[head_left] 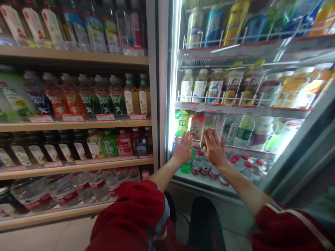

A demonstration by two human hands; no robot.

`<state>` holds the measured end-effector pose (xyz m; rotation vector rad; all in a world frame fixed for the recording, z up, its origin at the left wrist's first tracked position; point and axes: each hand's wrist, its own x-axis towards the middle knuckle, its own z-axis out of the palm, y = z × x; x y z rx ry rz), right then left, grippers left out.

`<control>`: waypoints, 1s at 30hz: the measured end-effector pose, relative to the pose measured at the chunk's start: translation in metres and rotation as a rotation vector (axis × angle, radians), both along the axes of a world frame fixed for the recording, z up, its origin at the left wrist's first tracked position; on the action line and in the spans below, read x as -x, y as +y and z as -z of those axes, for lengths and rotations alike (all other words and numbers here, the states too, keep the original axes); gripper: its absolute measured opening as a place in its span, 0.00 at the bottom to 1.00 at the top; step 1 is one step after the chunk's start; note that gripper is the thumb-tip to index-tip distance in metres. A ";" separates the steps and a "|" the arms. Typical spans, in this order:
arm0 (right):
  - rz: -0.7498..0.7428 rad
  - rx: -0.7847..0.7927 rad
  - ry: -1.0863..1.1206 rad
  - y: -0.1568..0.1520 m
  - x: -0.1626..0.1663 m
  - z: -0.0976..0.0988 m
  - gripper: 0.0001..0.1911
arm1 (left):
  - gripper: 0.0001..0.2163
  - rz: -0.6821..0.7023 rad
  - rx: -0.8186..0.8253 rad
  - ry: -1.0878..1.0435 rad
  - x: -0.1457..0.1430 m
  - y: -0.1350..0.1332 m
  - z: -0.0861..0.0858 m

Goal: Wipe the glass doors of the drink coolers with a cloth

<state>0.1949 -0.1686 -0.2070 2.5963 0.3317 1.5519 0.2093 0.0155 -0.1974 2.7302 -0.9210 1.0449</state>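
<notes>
Both my arms, in red sleeves, reach into an open lit drinks fridge. My left hand (182,147) is held flat with its fingers spread, against the front of a middle shelf near a green bottle (182,122). My right hand (215,148) presses a small crumpled pale cloth (206,135) against the shelf front (237,150), beside a red-labelled bottle (198,124). Below the hands stand several small bottles with red caps (200,163).
The fridge door (303,157) stands open at the right. Upper fridge shelves (243,109) hold juice and tea bottles. To the left, wooden store shelves (78,123) carry rows of bottled drinks, with large water bottles (62,190) on the lowest one. My knees are in the foreground.
</notes>
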 end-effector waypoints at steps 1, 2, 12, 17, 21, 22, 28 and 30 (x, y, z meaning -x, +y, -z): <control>-0.007 0.022 0.021 -0.001 0.002 0.003 0.32 | 0.29 0.008 -0.005 -0.006 -0.001 -0.001 0.000; -0.012 0.037 0.036 -0.002 0.003 0.004 0.32 | 0.29 0.015 -0.009 -0.012 -0.001 -0.003 -0.001; 0.054 -0.047 0.058 -0.012 0.008 0.002 0.30 | 0.28 0.034 0.021 0.005 -0.003 -0.007 -0.007; 0.060 -0.054 0.026 -0.018 0.010 -0.004 0.29 | 0.28 0.016 0.018 0.030 -0.003 -0.009 -0.009; 0.086 -0.119 -0.036 -0.023 0.007 -0.011 0.29 | 0.28 -0.023 0.032 0.043 -0.003 -0.004 -0.010; 0.082 -0.107 -0.027 -0.024 0.007 -0.008 0.29 | 0.28 -0.033 0.038 0.047 -0.003 -0.002 -0.009; 0.054 0.010 0.031 -0.020 0.010 0.003 0.26 | 0.29 -0.066 0.082 0.093 -0.007 0.012 -0.001; 0.050 0.003 0.010 -0.018 0.007 -0.002 0.25 | 0.29 -0.074 0.110 0.116 -0.007 0.014 -0.001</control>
